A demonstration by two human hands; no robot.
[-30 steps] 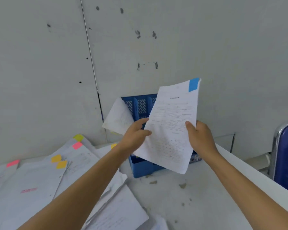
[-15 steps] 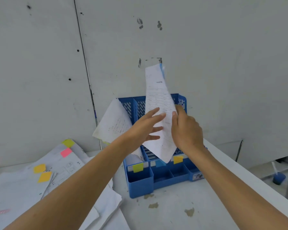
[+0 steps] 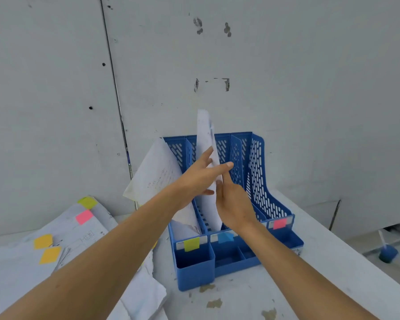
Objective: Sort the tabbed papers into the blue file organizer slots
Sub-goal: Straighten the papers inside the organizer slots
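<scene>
The sheet [image 3: 208,207], thin white paper seen nearly edge-on, stands upright in the middle slot of the organizer [image 3: 259,181], behind the blue label [image 3: 225,237]. The left hand [image 3: 198,179] lies flat on its left face, fingers straight and thumb stretched past its near edge. The right hand [image 3: 233,205] is against its right side; I cannot tell whether those fingers grip. The organizer is blue plastic with slotted walls, at the table's [image 3: 240,301] rear edge. A curled sheet [image 3: 155,176] leans from the left slot. Tabbed papers [image 3: 79,234] lie loose at the left edge.
</scene>
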